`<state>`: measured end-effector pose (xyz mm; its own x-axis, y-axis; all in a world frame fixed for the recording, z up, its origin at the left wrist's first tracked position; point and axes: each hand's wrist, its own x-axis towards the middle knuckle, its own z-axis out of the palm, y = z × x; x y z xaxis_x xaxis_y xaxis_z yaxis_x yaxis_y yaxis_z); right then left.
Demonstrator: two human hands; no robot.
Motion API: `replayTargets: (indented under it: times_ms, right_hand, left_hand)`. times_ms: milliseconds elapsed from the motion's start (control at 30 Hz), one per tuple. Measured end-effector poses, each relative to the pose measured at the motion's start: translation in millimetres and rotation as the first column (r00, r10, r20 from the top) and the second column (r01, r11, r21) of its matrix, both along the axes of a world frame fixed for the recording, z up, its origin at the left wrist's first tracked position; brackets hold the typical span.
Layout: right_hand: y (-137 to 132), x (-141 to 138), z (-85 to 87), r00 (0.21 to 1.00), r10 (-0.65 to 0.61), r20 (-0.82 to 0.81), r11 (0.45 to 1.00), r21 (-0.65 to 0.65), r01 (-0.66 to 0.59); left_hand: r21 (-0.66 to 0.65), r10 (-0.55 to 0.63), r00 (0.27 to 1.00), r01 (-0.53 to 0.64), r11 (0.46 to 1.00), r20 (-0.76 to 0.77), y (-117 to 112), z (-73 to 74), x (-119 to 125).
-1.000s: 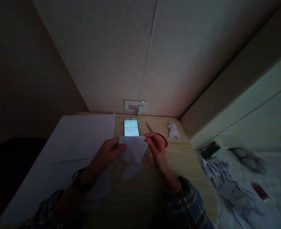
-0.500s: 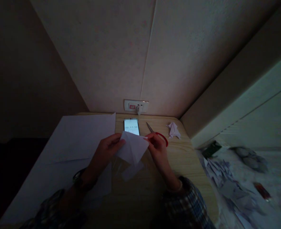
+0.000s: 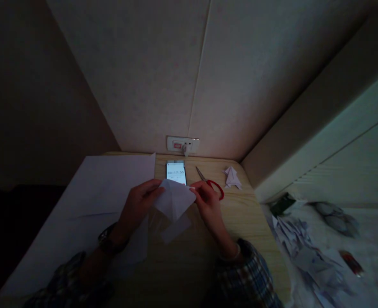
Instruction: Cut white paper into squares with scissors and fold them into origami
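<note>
I hold a folded white paper (image 3: 175, 201) just above the wooden table (image 3: 240, 214). My left hand (image 3: 140, 203) pinches its left corner. Pinched on its right corner is my right hand (image 3: 206, 202). The paper hangs in a point between them. A lit phone (image 3: 176, 173) lies just beyond the paper. Red-handled scissors (image 3: 212, 185) rest right behind my right hand. On the table's far right corner sits a small folded paper figure (image 3: 232, 177).
A large white sheet (image 3: 89, 201) covers the table's left side. A wall socket (image 3: 182, 144) with a plug sits behind the phone. Off the table's right edge lie several paper scraps (image 3: 301, 248) and a dark object (image 3: 280, 204).
Both hands have drawn the paper's upper corners closer together, and its top edge now peaks in the middle. The view has shifted slightly.
</note>
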<state>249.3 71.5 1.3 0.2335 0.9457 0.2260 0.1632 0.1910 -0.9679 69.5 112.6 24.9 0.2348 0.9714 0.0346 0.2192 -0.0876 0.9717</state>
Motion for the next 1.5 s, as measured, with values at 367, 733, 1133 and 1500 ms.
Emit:
replayTargets:
  times_ms: [367,733,1133,1500]
  right_hand:
    - [2.9,0.0,-0.9,0.998,0.045,-0.046,0.999,-0.024,-0.046]
    - [1.9,4.9,0.3,0.993,0.062,0.104,0.998,-0.019,-0.060]
    - [-1.0,5.5,-5.5,0.926,-0.086,0.368,0.977,0.211,0.007]
    - [-2.9,3.3,-7.2,0.749,-0.123,0.651,0.904,0.386,-0.186]
  left_hand:
    - [-0.058,-0.226,0.974,0.227,0.972,0.021,2.4,-11.6,2.4]
    - [0.110,-0.100,0.980,0.119,0.987,-0.169,7.2,-16.2,-3.1]
    - [0.298,-0.072,0.966,0.147,0.943,-0.250,2.2,-11.6,-2.6]
    - [0.579,0.041,0.955,0.144,0.803,-0.295,0.9,-14.9,-8.0]
